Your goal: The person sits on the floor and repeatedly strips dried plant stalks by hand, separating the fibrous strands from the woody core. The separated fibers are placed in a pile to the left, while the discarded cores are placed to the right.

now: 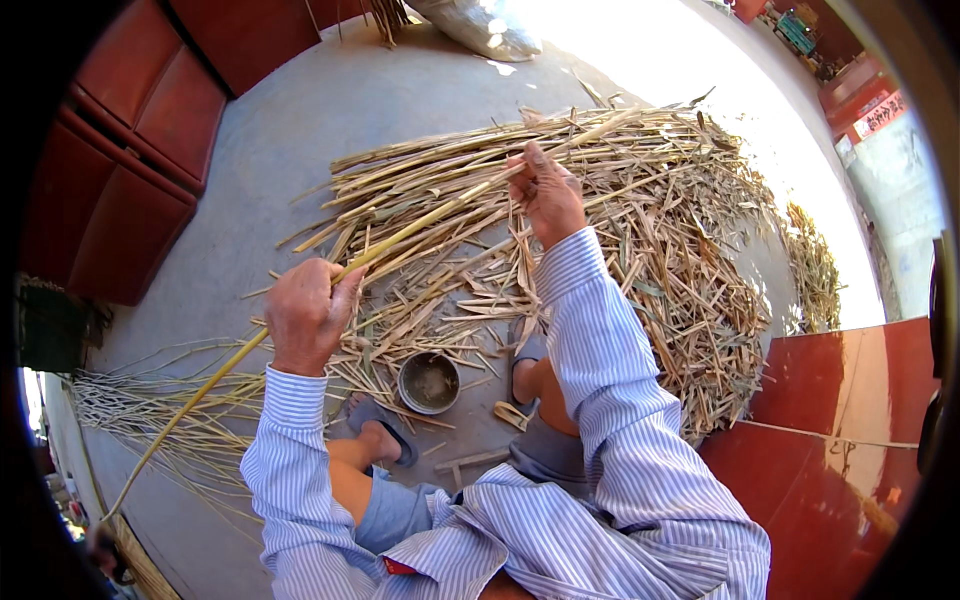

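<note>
A long yellow-green reed stalk (430, 222) runs slantwise across the view, from the lower left up toward the far pile. Around its middle my left hand (308, 312) is closed, thumb laid along the stalk. Farther up and to the right, the fingers of my right hand (548, 195) pinch the same stalk near its thicker part. Below and beyond my hands lie many dry, leafy reed stalks (420, 165), roughly side by side on the floor. Loose dry husks and leaves (680, 290) are heaped to the right of them.
Between my feet stands a small round metal bowl (430, 410). Thin bare stalks (170, 410) spread over the floor at left. Red padded seats (130, 200) stand at far left, a pale sack (480, 25) at the back, red panels (800, 420) at right.
</note>
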Tool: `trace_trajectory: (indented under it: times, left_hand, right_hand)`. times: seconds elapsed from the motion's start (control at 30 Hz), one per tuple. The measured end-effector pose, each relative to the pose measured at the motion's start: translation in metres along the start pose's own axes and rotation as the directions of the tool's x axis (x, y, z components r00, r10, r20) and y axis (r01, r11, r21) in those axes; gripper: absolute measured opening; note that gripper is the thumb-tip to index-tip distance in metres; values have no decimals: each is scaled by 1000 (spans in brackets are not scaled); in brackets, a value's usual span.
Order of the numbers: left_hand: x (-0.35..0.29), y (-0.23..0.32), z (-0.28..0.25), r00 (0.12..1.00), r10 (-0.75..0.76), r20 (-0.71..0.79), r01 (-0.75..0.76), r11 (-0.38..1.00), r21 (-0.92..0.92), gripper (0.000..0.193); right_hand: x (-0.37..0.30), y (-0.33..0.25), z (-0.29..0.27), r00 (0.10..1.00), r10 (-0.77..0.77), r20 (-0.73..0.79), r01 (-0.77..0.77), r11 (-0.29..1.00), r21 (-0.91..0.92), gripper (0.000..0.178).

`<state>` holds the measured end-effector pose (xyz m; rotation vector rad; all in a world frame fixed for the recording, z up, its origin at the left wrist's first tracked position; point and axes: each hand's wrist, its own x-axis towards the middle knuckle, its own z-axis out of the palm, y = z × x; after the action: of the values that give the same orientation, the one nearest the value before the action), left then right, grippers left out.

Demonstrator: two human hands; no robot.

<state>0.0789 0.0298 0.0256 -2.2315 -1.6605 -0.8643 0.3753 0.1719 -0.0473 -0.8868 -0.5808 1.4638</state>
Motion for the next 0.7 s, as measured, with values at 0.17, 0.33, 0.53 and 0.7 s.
trace_trajectory:
  times: [0.17, 0.33, 0.53, 0.7]
  left_hand:
    - [-11, -19, -33, 957, -199, 209, 222, 971, -93, 27]
    - [9, -5, 16, 992, -22, 123, 43, 984, -171, 27]
    - [0, -21, 5, 942, -201, 268, 273, 923, -271, 29]
    - [-21, -38, -18, 898, -229, 377, 358, 877, -320, 27]
  right_hand:
    - [7, -6, -23, 995, 89, -46, -86, 994, 60, 23]
    - [-37, 33, 40, 949, 237, 210, -253, 966, 52, 24]
    - [-4, 6, 2, 996, 68, 63, -69, 998, 13, 24]
    - [23, -28, -50, 983, -90, -161, 105, 990, 91, 23]
